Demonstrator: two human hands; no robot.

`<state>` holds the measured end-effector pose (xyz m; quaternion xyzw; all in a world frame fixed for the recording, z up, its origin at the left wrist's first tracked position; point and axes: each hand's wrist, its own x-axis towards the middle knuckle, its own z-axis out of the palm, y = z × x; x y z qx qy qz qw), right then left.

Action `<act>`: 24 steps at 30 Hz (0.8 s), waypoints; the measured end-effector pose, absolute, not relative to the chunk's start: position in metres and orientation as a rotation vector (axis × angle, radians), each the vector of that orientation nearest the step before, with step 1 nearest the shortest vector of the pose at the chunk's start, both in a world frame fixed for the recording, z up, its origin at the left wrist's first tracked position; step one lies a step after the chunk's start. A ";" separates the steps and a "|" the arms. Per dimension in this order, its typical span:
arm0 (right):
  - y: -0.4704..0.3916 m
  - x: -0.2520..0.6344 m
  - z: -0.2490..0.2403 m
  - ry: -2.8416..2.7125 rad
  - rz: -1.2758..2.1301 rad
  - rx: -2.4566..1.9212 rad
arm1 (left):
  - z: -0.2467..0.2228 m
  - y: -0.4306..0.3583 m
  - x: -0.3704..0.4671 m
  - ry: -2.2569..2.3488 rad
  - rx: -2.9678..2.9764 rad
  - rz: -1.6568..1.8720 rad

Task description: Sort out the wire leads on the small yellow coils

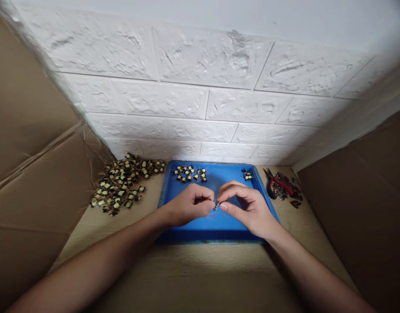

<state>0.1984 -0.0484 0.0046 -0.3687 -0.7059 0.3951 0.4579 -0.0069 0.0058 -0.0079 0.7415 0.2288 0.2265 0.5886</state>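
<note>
left hand and right hand pinching a tiny wired part over blue tray, center, pile of yellow-black parts at left, pliers at right

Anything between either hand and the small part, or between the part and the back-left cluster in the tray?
Nothing visible between hands and part: left hand and right hand both have fingertips at the small part. Toward the back-left cluster in the blue tray, the left hand covers the direct line.
</note>
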 end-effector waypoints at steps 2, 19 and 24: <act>-0.048 0.198 0.002 -1.728 0.945 -0.917 | -0.009 0.006 -0.008 0.519 1.704 0.503; -0.061 0.192 -0.007 -1.699 0.151 -0.978 | -0.006 0.005 -0.006 0.505 1.301 0.532; -0.064 0.191 -0.008 -1.858 0.040 -1.024 | 0.001 0.000 -0.003 0.594 1.605 0.622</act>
